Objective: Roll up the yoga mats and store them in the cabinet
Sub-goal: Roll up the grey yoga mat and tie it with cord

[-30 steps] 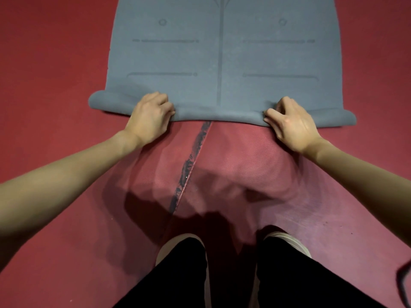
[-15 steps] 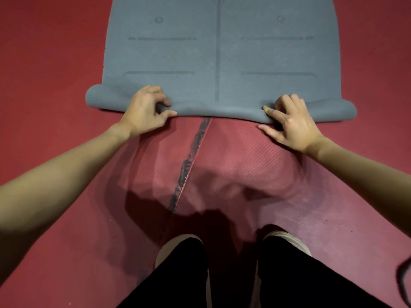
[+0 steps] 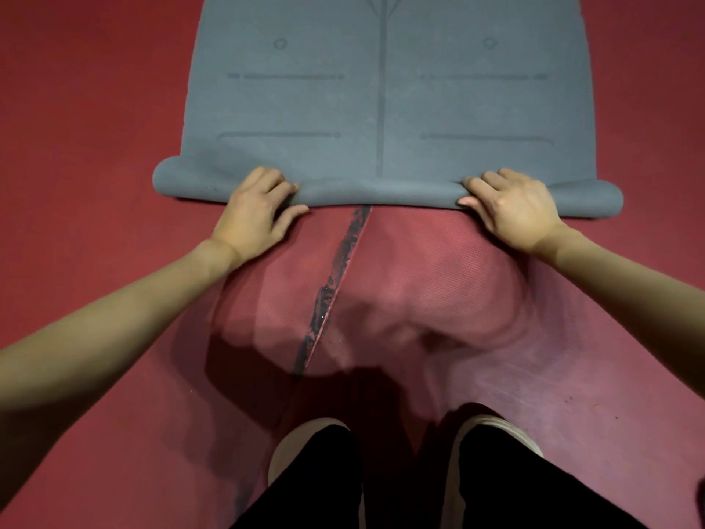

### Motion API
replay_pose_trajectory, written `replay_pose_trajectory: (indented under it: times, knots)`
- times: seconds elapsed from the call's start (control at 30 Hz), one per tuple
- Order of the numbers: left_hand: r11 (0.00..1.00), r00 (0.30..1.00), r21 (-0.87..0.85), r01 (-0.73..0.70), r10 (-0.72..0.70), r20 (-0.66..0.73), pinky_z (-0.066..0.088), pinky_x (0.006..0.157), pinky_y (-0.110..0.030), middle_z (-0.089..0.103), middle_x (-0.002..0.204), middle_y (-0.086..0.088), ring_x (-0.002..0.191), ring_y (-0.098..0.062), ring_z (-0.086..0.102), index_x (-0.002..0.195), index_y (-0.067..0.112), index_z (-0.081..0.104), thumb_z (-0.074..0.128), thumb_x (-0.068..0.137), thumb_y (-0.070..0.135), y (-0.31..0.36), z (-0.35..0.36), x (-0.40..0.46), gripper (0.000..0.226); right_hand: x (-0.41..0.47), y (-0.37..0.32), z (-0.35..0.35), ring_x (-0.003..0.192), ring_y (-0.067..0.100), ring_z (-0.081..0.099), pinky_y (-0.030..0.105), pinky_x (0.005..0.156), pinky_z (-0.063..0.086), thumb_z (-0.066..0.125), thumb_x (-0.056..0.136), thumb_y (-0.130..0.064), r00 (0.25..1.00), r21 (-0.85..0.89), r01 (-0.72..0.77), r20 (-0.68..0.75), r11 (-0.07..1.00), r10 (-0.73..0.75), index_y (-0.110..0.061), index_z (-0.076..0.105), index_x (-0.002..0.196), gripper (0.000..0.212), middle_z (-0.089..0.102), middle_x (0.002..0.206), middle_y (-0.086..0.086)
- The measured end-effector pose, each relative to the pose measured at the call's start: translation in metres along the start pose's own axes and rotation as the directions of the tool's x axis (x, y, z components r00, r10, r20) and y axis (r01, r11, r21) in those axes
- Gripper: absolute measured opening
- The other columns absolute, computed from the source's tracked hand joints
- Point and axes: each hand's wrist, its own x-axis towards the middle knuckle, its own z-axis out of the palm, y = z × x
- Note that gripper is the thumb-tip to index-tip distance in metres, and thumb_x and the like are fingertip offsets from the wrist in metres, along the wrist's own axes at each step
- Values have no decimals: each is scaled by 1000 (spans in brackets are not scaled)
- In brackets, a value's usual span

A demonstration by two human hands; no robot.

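Note:
A grey yoga mat (image 3: 385, 105) with printed guide lines lies flat on the red floor, stretching away from me. Its near end is curled into a thin roll (image 3: 381, 194) that runs the mat's full width. My left hand (image 3: 257, 210) grips the roll left of the middle, fingers curled over its top and thumb under the near edge. My right hand (image 3: 509, 206) grips the roll right of the middle the same way. No cabinet is in view.
The red floor matting (image 3: 438, 284) has a dark seam (image 3: 335, 288) running from the roll toward my feet. My legs in black trousers and light shoes (image 3: 305, 444) stand at the bottom middle. Red floor flanks the mat on both sides.
Both hands have shifted slightly on the roll, with the thumbs now spread under its near edge. The roll has turned a little farther away from me.

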Motion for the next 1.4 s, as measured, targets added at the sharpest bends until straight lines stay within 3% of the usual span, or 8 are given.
replay_pose_trajectory:
  times: [0.3,0.47,0.63,0.77,0.9,1.07,1.27,1.4]
  knots:
    - [994,985,-108,-6,24,173,48,72,-43,56,82,-16,77,-36,58,84,-1,66,42,94,40,-18,-6,39,48,13,-2,-6,78,39,58,35,53,36,27,102,-45,978,1,-133,163,991,131,-11,52,110,44,48,103,20]
    - [970,965,-215,111,-53,258,46,75,-38,63,80,-18,80,-32,61,84,-1,72,54,87,39,-28,-6,56,44,26,3,-11,72,39,59,33,52,34,27,92,-62,965,-4,-112,237,994,110,-7,47,117,63,44,109,20]
    - [858,912,-374,352,-225,342,40,64,-18,62,70,0,60,1,52,95,14,66,74,83,22,-38,-2,65,17,28,3,-12,82,37,47,38,57,37,29,98,-58,980,-39,10,198,999,-3,-8,52,102,54,44,96,21]
    - [827,922,-436,356,-235,308,36,57,-7,53,65,3,53,6,48,73,24,52,76,82,16,-36,-1,62,26,32,1,-5,78,36,45,44,66,32,31,102,-48,989,-178,37,144,983,-11,-7,51,94,46,48,89,20]
    - [950,979,-255,180,-149,136,37,71,-18,45,78,-3,70,-12,47,80,3,64,69,83,32,-27,-4,52,29,42,6,-10,74,38,52,46,66,42,27,102,-44,979,-65,75,196,995,-61,-6,51,93,46,53,86,19]
    - [999,995,30,-12,9,96,41,78,-40,52,92,-13,85,-30,49,96,8,65,52,83,60,-23,-13,35,55,49,8,-16,79,40,59,43,72,47,19,99,-47,957,1,31,289,1000,-30,-7,54,97,54,59,91,18]
    - [1000,994,-7,-26,27,104,46,78,-38,60,94,-14,86,-33,55,102,2,69,49,88,49,-29,-10,44,53,52,8,-13,100,39,56,44,83,42,27,100,-46,941,25,-83,330,996,71,-6,48,113,47,58,108,18]
    - [997,992,-51,61,-55,114,44,84,-36,65,97,-18,92,-36,60,105,0,71,63,87,35,-33,-6,52,41,53,1,-11,82,40,54,46,71,41,26,97,-52,968,-77,-89,229,993,104,-3,51,103,55,52,94,23]
